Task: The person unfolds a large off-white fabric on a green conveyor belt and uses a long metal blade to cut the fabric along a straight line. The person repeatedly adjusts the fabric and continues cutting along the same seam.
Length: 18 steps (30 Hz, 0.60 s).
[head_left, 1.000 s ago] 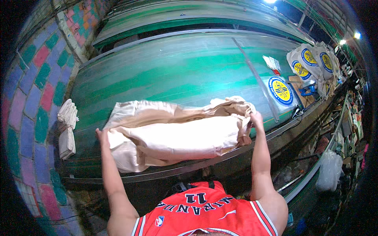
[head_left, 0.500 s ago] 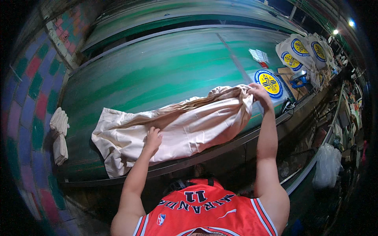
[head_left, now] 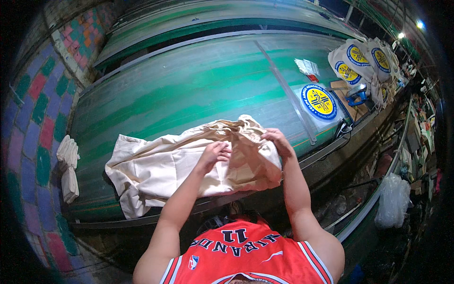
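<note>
A long, crumpled cream cloth [head_left: 156,170] lies along the near edge of the green-streaked table [head_left: 179,90]. My left hand [head_left: 215,154] is over the middle of it, fingers curled in a pinch on the fabric. At the cloth's bunched right end, my right hand [head_left: 277,141] grips the gathered material. Beyond that end lie a metal straightedge [head_left: 283,85] and a sheet with a round blue and yellow emblem [head_left: 318,102].
Folded cream cloths [head_left: 67,165] rest at the table's left end beside a painted block wall [head_left: 38,123]. On the right are printed cream bags [head_left: 354,57], a blue tool [head_left: 355,97], a board and a cord. A plastic bag [head_left: 392,199] and clutter are beyond the table.
My left hand has moved right, from the cloth's left end to its middle. My right hand has come leftward, and the cloth's right end is more bunched.
</note>
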Tool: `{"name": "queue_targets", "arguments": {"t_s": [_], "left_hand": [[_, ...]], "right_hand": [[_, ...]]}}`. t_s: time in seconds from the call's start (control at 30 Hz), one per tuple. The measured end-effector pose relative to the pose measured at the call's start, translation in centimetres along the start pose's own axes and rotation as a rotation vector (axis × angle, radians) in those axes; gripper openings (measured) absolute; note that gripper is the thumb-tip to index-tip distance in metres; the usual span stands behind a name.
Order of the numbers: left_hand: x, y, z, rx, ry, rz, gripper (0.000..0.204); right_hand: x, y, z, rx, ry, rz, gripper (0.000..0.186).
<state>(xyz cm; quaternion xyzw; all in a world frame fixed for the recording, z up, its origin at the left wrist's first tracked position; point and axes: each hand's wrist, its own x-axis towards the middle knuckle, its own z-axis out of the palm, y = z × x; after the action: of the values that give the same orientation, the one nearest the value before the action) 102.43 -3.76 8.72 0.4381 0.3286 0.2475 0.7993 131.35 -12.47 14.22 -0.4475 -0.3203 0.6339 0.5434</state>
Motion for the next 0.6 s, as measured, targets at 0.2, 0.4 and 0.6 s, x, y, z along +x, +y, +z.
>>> {"name": "queue_targets", "arguments": {"t_s": [0.2, 0.4, 0.6], "left_hand": [[2.2, 1.0, 6.3, -0.084, 0.037, -0.017, 0.024], [1.0, -0.1, 6.4, 0.362, 0.038, 0.334, 0.020], [-1.4, 0.6, 6.0, -0.008, 0.064, 0.132, 0.010]], "right_hand": [[0.6, 2.1, 1.7, -0.113, -0.102, 0.091, 0.031], [3.0, 1.0, 3.6, -0.455, 0.138, 0.033, 0.050], [4.7, 1.4, 5.6, -0.694, 0.068, 0.034, 0.028]]}}
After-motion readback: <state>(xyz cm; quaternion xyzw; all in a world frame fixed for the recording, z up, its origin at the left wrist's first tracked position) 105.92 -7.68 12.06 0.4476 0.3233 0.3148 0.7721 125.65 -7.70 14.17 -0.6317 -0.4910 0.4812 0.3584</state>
